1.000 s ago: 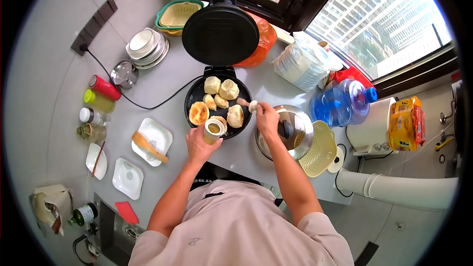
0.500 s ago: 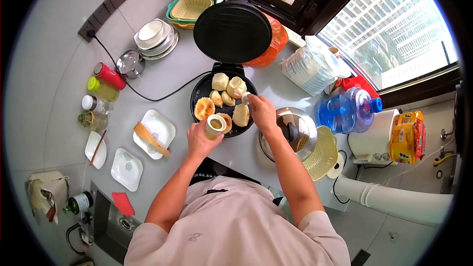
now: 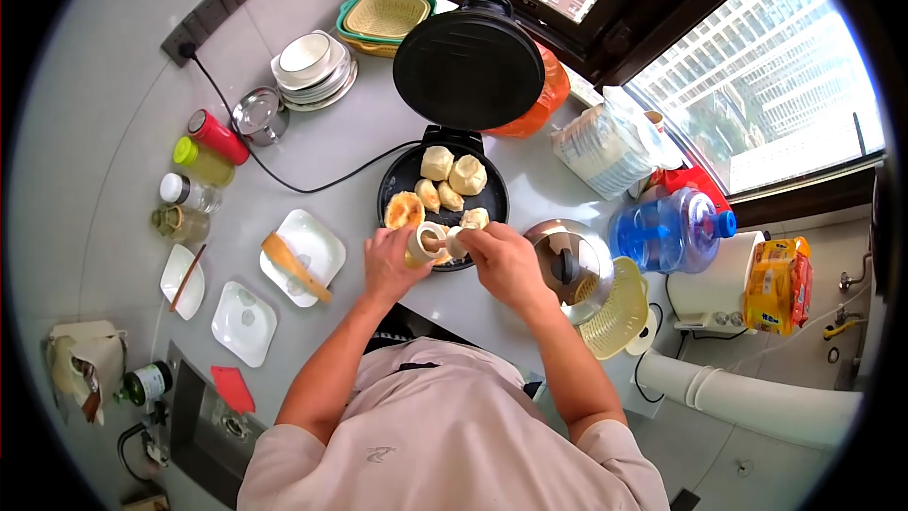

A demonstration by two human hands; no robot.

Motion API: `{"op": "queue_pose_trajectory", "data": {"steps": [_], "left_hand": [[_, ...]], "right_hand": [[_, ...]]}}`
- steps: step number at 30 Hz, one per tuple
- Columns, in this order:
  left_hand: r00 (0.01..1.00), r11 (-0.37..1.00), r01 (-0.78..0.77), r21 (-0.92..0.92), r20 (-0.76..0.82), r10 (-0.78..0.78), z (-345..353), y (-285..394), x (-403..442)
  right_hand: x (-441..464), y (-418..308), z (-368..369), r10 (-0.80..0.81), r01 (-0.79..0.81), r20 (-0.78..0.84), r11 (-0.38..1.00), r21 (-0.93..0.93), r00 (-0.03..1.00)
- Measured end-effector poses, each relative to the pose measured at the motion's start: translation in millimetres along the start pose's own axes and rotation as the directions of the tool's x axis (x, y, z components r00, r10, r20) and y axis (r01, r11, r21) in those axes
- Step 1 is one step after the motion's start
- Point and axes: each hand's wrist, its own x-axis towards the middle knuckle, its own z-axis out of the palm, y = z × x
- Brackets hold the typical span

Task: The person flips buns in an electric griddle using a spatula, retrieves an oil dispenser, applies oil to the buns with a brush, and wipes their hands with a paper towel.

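Observation:
My left hand point(image 3: 390, 265) is wrapped round a small oil jar point(image 3: 417, 247) with a white rim, over the near edge of the round black pan point(image 3: 497, 199). In my right hand point(image 3: 503, 263) is a brush point(image 3: 456, 244) with a white knob, its brown end at the jar's mouth. Several pale buns point(image 3: 467, 175) and a browned one point(image 3: 405, 211) lie in the pan. Others near the jar are partly hidden by my hands. The pan's black lid point(image 3: 469, 68) stands open behind it.
Left are white dishes point(image 3: 244, 324), a wooden utensil point(image 3: 295, 267), jars point(image 3: 204, 163) and stacked plates point(image 3: 317, 74). Right are a glass lid point(image 3: 588, 265), a yellow basket point(image 3: 618, 310) and a blue water bottle point(image 3: 670, 230). A power cord point(image 3: 312, 191) runs behind the dishes to the pan.
My right hand has moved the brush from over the buns toward me and left, to the jar's mouth. My left hand still holds the jar. The camera view has shifted.

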Motion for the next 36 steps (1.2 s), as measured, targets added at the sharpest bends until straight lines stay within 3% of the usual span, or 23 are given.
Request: {"op": "queue_pose_trajectory", "data": {"steps": [4, 6, 8, 11, 14, 16, 18, 22, 25, 28, 33, 36], "left_hand": [[1.0, 0.999, -0.027, -0.022, 0.006, 0.027, 4.6, 7.9, 4.4], [1.0, 0.999, -0.01, -0.044, -0.005, 0.009, 7.3, 9.0, 5.8], [1.0, 0.998, 0.01, -0.069, -0.014, -0.011, 9.4, 8.9, 6.9], [0.997, 0.992, 0.08, -0.101, 0.011, -0.079, 9.2, 5.4, 9.2], [0.995, 0.988, 0.1, -0.121, 0.0, -0.101, 12.7, -0.2, 9.0], [0.993, 0.987, 0.12, -0.107, 0.0, -0.12, 13.6, -2.1, 7.1], [0.993, 0.986, 0.12, -0.112, -0.004, -0.121, 12.8, -1.9, 6.2], [0.989, 0.977, 0.15, -0.15, 0.015, -0.149, 8.0, -4.3, 5.2], [0.985, 0.976, 0.172, -0.136, 0.003, -0.173, 10.5, -8.2, 1.2], [0.987, 0.984, 0.157, -0.083, -0.009, -0.159, 5.0, -1.7, 0.2], [0.982, 0.977, 0.185, -0.104, -0.016, -0.188, -1.9, 3.4, 0.8], [0.98, 0.977, 0.191, -0.097, -0.026, -0.195, 0.8, 3.9, -8.1]], "right_hand": [[-1.1, -0.2, 4.3, 0.039, -0.039, 0.029, 0.999, 0.001, 0.999], [-6.6, 6.4, -4.7, 0.259, -0.239, -0.066, 0.945, 0.225, 0.964], [-13.3, 21.8, -7.4, 0.468, -0.379, -0.1, 0.808, 0.451, 0.878], [-13.9, 65.3, 0.5, 0.674, -0.558, 0.043, 0.573, 0.6, 0.738], [5.7, 102.2, 39.2, 0.654, -0.524, -0.067, 0.658, 0.541, 0.753], [25.1, 114.5, 66.2, 0.488, -0.384, -0.213, 0.837, 0.391, 0.846], [26.5, 120.4, 71.4, 0.298, -0.274, -0.308, 0.954, 0.12, 0.903], [-3.9, 127.7, 46.1, 0.336, -0.361, -0.33, 0.932, -0.017, 0.882], [7.3, 131.8, 35.6, 0.371, -0.396, -0.409, 0.918, 0.026, 0.834], [25.5, 129.7, 47.0, 0.208, -0.268, -0.374, 0.956, -0.117, 0.904], [0.3, 121.9, 39.1, 0.275, -0.296, -0.248, 0.954, -0.05, 0.929], [13.2, 127.0, 34.3, 0.292, -0.328, -0.319, 0.942, -0.066, 0.902]]}}
